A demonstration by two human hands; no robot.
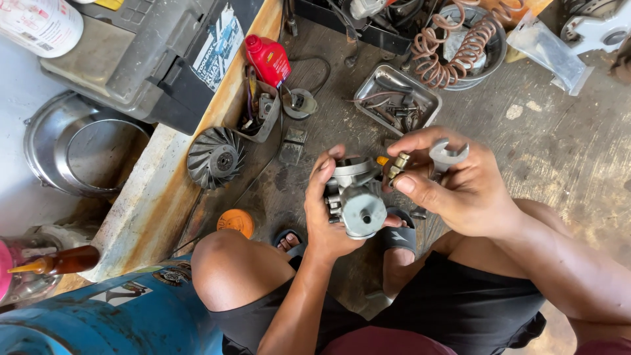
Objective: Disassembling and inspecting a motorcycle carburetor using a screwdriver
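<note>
Crouching over a grimy workshop floor, a grey carburettor body is gripped in the left hand while a small brass jet is pinched by the right hand, a spanner tucked alongside; the jet is not yet seated. A parts tray, fan rotor and red bottle are scattered nearby, none in the way.

A dull silver-grey carburettor is being shown as the landmark. A brass-yellow fitting is being seen touching its right side, a red bottle well above-left, an orange cap lower-left.
</note>
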